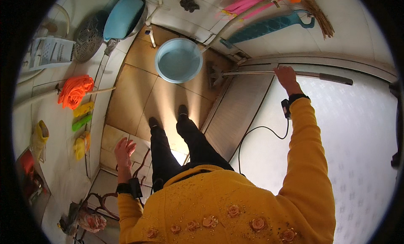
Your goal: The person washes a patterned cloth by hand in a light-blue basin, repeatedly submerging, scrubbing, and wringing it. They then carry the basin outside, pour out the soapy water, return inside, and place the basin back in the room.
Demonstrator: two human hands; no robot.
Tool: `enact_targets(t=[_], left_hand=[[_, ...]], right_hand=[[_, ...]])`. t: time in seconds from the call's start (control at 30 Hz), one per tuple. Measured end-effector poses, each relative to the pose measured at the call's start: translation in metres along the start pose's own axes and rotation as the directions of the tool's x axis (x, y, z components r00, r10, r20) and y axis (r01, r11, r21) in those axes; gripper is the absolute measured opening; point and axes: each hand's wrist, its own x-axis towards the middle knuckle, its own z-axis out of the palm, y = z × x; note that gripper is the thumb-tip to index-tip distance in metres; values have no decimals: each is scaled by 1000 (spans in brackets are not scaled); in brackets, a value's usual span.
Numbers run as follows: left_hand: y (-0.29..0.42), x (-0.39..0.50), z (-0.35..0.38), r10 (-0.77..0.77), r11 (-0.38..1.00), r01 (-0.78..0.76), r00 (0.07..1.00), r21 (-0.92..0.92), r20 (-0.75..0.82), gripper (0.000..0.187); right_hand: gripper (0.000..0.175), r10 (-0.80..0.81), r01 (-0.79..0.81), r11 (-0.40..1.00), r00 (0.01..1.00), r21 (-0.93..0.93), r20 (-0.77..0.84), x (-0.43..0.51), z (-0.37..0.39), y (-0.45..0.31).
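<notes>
My right hand [285, 78] is closed around the long handle [311, 75] of a floor-cleaning tool. Its thick dark grip extends to the right, and its dark head [216, 76] is at the floor by the door sill; whether it is a mop or a brush is hard to tell. At lower left, my left hand [124, 152] hangs beside my leg with fingers apart and nothing in it. A round light-blue plastic basin [180, 78] stands on the tiled floor ahead of my feet, left of the tool's head.
A frosted door panel [353, 149] fills the right side. Along the left wall are an orange cloth [75, 91], brushes [82, 118], a grey colander [91, 36] and a blue basin [123, 17]. A pipe tap [151, 36] juts near the corner. A teal strip [265, 29] hangs on the far wall.
</notes>
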Motion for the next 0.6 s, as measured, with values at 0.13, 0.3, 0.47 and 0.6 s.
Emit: enact_targets(t=[0.13, 0.3, 0.47, 0.6], left_hand=[[-2, -1, 2, 2, 1000, -1, 999, 13, -42, 32], [6, -8, 19, 54, 996, -51, 997, 67, -48, 31], [34, -30, 47, 122, 990, -117, 991, 82, -55, 33], [48, -46, 53, 191, 977, -189, 981, 95, -17, 35]], right_hand=[[22, 123, -127, 992, 973, 9, 194, 0, 3, 8], [33, 214, -152, 966, 926, -211, 312, -10, -4, 22], [38, 268, -268, 963, 950, -20, 161, -39, -23, -9], [37, 373, -407, 879, 912, 248, 173, -55, -42, -46]])
